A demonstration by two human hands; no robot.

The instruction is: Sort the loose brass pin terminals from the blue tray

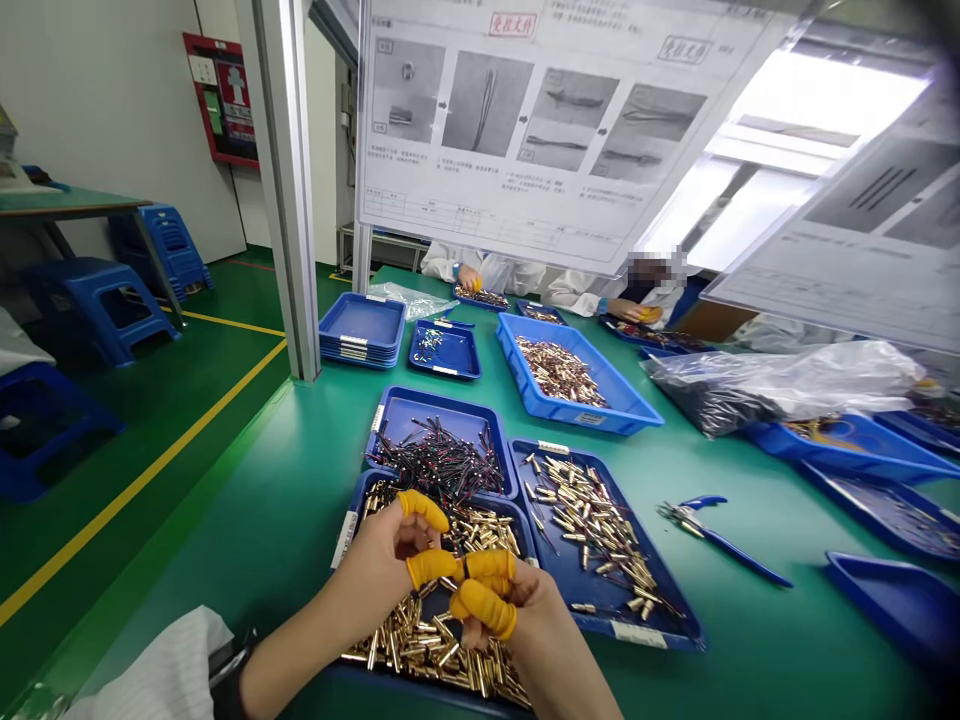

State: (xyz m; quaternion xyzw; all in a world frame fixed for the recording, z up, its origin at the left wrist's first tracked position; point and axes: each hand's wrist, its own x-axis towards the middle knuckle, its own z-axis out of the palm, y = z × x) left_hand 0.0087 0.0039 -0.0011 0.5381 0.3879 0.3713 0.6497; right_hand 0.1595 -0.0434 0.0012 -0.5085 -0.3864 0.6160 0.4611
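Yellow cots cover fingers on both of my hands. My left hand (405,548) and my right hand (502,600) meet fingertip to fingertip above a blue tray (525,520) of brass-coloured tubes (427,640). Both hands are closed in a pinch around something small and partly dark, mostly hidden by the fingers. Just beyond, a second tray (390,402) holds a heap of short black wires (442,455) with some red. Right of my hands, a third tray (694,640) contains brass tubes with wires attached (592,510).
Blue-handled cutters (705,530) lie at right. A large blue bin (517,385) of brass pieces, stacked trays (364,325) and a plastic bag (795,380) stand farther back. A metal post (281,190) rises at left; instruction sheets (517,130) hang overhead. Co-workers' hands (469,278) work across the table.
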